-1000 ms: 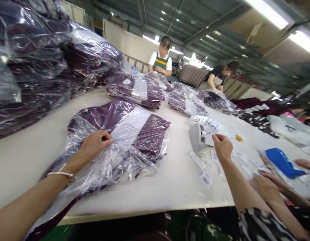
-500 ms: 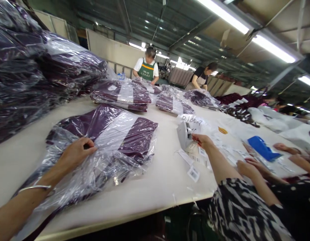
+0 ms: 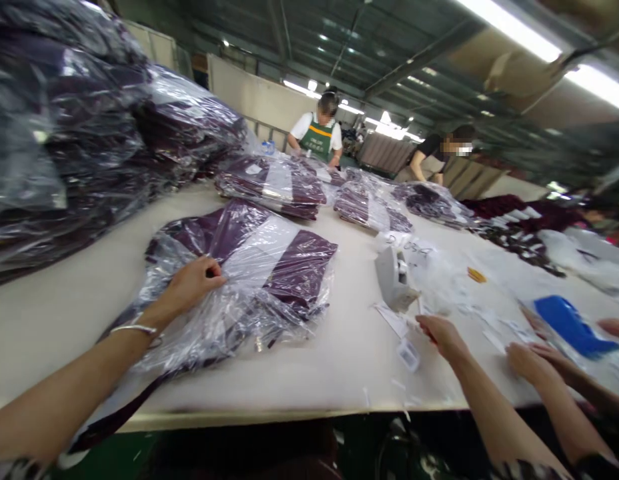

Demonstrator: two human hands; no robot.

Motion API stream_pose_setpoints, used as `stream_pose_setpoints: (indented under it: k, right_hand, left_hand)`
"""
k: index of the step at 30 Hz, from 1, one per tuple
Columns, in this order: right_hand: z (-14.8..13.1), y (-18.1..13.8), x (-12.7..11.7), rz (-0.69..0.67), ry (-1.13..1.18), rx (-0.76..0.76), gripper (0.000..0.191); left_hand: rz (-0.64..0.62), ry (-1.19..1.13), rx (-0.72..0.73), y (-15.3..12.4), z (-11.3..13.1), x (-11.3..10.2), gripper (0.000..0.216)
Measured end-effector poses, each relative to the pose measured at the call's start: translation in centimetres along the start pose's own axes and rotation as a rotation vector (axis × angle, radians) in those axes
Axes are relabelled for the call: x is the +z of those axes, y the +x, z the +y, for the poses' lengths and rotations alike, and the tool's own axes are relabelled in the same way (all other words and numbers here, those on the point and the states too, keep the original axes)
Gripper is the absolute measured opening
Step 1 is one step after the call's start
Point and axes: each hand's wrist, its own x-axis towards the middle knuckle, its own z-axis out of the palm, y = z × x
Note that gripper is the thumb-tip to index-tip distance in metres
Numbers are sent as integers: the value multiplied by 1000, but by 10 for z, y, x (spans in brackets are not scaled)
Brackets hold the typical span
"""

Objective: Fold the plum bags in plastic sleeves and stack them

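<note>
My left hand [image 3: 195,285] is closed in a pinch on the clear plastic bag [image 3: 204,327] around a folded dark purple garment [image 3: 302,270]. A broad pale band crosses the garment under the film. To the right stands a grey tape dispenser [image 3: 391,279]. My right hand [image 3: 442,335] is just in front of it, with thumb and finger pressed together. A thin strip of clear tape [image 3: 418,305] appears to run between the dispenser and those fingertips. White tags [image 3: 407,355] lie beside this hand.
Tall piles of bagged garments [image 3: 89,133] rise at the left. More bagged garments [image 3: 272,187] lie farther back, near two co-workers [image 3: 317,137]. At right are another person's hands [image 3: 532,360], a blue dispenser-like object [image 3: 572,327] and a yellow item [image 3: 476,275].
My right hand has drawn away from the tape dispenser, down towards me. The left hand keeps its pinch on the bag. The whole view has shifted, so things appear farther right.
</note>
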Motion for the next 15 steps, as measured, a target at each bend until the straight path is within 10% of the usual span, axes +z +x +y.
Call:
stream_pose_setpoints:
  k: [4, 11, 15]
  right_hand:
    - [-47, -20, 39, -366, -227, -332, 28]
    - [-201, -199, 241, -1379, -586, -818, 31]
    - [-213, -235, 345, -1378, -950, -1049, 19]
  left_hand:
    - [56, -63, 8, -10, 8, -1, 12]
    - [64, -58, -48, -12, 12, -4, 5]
    - [59, -36, -57, -10, 9, -2, 7]
